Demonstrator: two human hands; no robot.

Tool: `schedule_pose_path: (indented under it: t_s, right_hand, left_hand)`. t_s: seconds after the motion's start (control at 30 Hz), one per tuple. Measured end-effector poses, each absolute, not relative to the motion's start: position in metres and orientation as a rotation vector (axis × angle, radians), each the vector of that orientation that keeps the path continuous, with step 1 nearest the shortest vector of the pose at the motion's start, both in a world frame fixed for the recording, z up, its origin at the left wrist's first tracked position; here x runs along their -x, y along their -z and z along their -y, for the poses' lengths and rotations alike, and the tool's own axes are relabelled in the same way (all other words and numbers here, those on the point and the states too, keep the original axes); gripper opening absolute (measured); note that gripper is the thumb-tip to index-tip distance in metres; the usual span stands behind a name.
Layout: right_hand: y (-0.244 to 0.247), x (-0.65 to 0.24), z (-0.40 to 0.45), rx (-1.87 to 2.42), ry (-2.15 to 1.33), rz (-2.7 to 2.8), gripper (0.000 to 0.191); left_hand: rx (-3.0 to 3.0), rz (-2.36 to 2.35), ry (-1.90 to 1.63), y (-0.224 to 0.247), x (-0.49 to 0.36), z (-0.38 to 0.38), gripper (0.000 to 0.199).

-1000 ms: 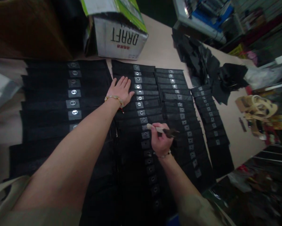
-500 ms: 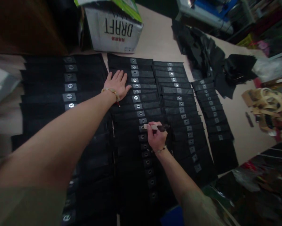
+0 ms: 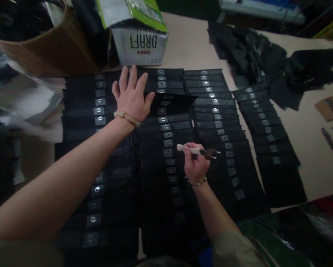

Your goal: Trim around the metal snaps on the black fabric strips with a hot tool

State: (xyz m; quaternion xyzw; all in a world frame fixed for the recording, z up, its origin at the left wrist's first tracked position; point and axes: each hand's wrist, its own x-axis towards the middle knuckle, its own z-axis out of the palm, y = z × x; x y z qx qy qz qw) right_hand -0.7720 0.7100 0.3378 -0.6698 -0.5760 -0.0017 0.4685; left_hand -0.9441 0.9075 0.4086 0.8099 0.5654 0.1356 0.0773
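Observation:
Rows of overlapping black fabric pieces (image 3: 166,193) cover the table, each bearing a small grey patch (image 3: 167,142) with a pale mark. My left hand (image 3: 131,96), fingers spread, is over the top of the second column. One black piece (image 3: 180,101) by its thumb sits skewed, its right corner raised; whether the thumb presses it I cannot tell. Lower right, my right hand (image 3: 196,163) is closed around a pale-handled tool (image 3: 195,150) with a dark, forked-looking end. The handle's rounded pale tip points left, near the patches of the second column.
Behind the rows stand a white and green carton (image 3: 140,46) and a brown cardboard box (image 3: 57,52). Crumpled black scraps (image 3: 246,55) lie at the back right. A dark, narrow tool (image 3: 329,138) rests on the table at far right.
My left hand has moved up slightly and its fingers have spread. One black piece beside it now sits skewed and raised. My right hand has shifted right with the tool, and the view has turned.

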Motion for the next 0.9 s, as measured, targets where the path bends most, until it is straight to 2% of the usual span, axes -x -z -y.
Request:
schedule_pose_path:
  t_s: [0.17,0.27,0.37,0.5,0.6,0.73,0.8,0.9]
  right_hand:
    - [-0.341,0.785,-0.701,1.56,-0.087,1.476,0.006]
    - [-0.326,0.793,-0.706,1.475,-0.12,1.622,0.006]
    - [-0.307,0.781,-0.716,1.585,-0.035,1.757,0.012]
    - [-0.319,0.764,-0.713,1.702,0.024,1.583,0.017]
    - [-0.335,0.773,-0.695,1.553,0.014,1.562,0.009]
    - [-0.317,0.78,-0.678,1.521,-0.046,1.786,0.006]
    - [-0.308,0.776,-0.675,1.58,0.007,1.763,0.005]
    - [-0.32,0.775,-0.67,1.56,0.024,1.628,0.002]
  left_hand:
    - [-2.588,-1.255,-0.076,-0.376,0.961,-0.835,0.059]
    - [-2.6,-1.212,0.07,-0.341,0.964,-0.763,0.066]
    - [-2.597,-1.266,0.119,-0.309,0.965,-0.72,0.072]
    - [-2.602,-1.304,0.069,-0.292,0.967,-0.712,0.073]
    - [-2.612,-1.294,0.057,-0.293,0.968,-0.715,0.074]
    - [-2.607,-1.299,0.065,-0.294,0.968,-0.714,0.075]
    - [-2.598,-1.309,0.068,-0.294,0.968,-0.713,0.075]
    - [-2.592,-1.319,0.064,-0.295,0.968,-0.713,0.074]
